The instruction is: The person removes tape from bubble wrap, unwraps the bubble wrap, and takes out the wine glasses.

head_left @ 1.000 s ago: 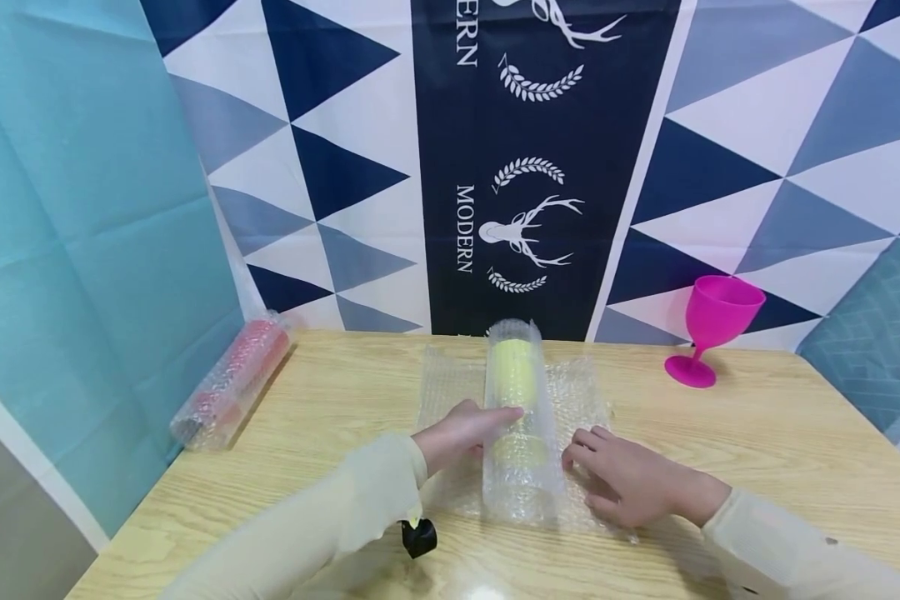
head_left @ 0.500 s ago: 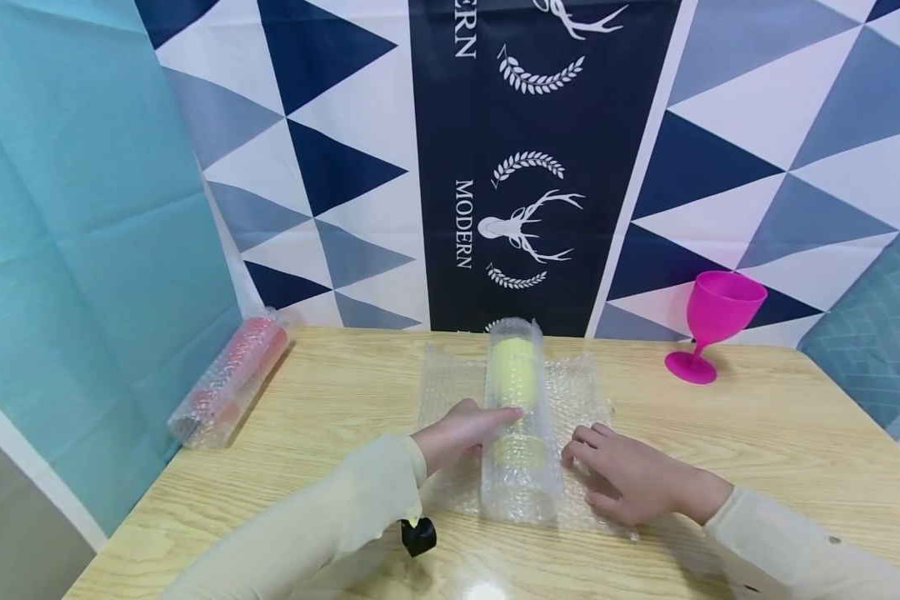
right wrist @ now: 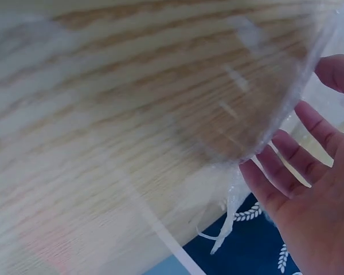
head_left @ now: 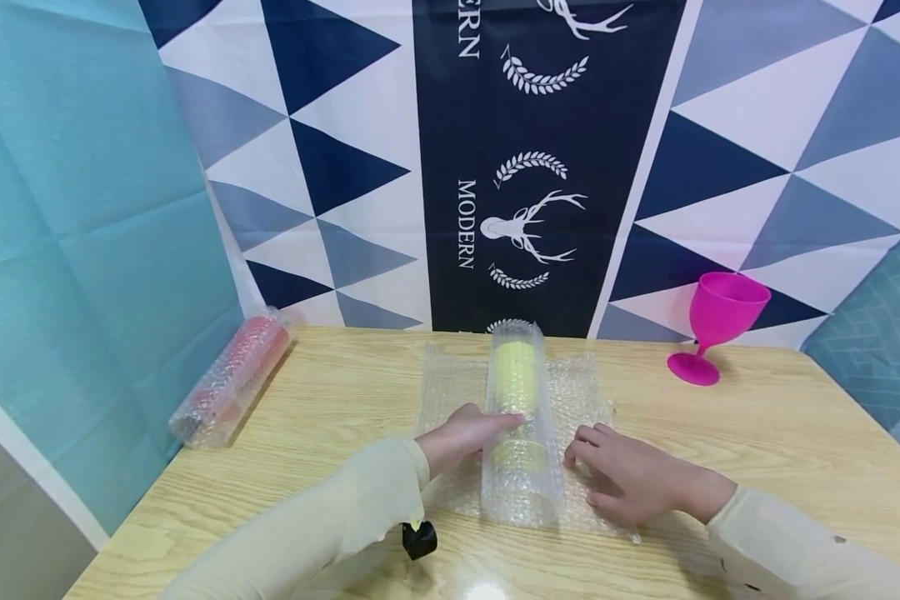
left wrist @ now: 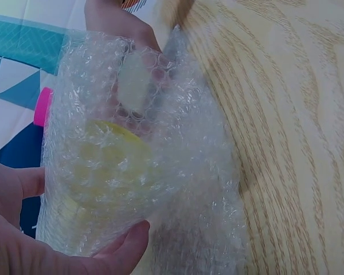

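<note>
A roll of clear bubble wrap lies in mid-table with a yellow goblet-like thing inside. Its exact kind is blurred by the wrap. My left hand grips the roll around its middle, thumb on top and the other fingers down the far-from-view side. In the left wrist view the left thumb presses on the wrap. Beside the roll on the right, my right hand rests with bent, spread fingers on the loose bubble wrap sheet. The right wrist view has its fingertips touching the wrap's edge.
A bubble-wrapped red object lies at the table's left edge. At the back right stands a pink goblet. A small black object shows under the left sleeve. A patterned cloth hangs behind the wooden table.
</note>
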Demonstrator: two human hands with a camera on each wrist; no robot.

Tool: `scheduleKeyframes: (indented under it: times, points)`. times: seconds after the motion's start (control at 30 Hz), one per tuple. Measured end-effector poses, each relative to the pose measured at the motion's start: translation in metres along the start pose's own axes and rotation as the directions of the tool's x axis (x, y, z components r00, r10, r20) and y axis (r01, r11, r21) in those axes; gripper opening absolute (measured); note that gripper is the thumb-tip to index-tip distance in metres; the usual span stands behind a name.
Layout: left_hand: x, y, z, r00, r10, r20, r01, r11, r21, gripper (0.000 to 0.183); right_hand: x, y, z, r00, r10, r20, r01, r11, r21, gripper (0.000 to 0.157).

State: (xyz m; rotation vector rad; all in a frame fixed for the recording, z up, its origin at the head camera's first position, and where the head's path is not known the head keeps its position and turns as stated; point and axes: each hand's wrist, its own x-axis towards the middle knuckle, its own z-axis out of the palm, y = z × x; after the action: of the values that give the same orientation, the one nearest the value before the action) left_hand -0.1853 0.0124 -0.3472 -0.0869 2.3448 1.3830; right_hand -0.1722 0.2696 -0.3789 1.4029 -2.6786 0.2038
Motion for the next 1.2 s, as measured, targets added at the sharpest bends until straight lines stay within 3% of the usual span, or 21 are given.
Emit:
scheduleKeyframes:
  times: [0.37, 0.7, 0.9, 1.2]
  points:
    - [-0.002, 0.001, 0.001, 1.0, -0.016, 0.003, 0.016, 1.0, -0.02, 0.082, -0.001, 0.002, -0.006, 0.999, 0.016, 0.052, -0.02, 0.997, 0.078, 0.038]
    - [-0.003, 0.001, 0.001, 1.0, -0.009, 0.011, 0.01, 1.0, -0.018, 0.081, 0.008, 0.006, -0.019, 0.996, -0.091, -0.001, 0.091, 0.993, 0.076, 0.037]
    - [-0.002, 0.002, 0.001, 1.0, -0.019, 0.005, 0.019, 1.0, -0.008, 0.079, 0.027, 0.009, -0.044, 0.998, -0.053, 0.019, 0.051, 0.995, 0.084, 0.025]
    - [-0.001, 0.003, 0.004, 1.0, -0.029, 0.002, 0.029, 0.999, -0.016, 0.079, 0.066, 0.019, -0.076, 0.995, 0.083, 0.056, -0.086, 0.995, 0.059, 0.018]
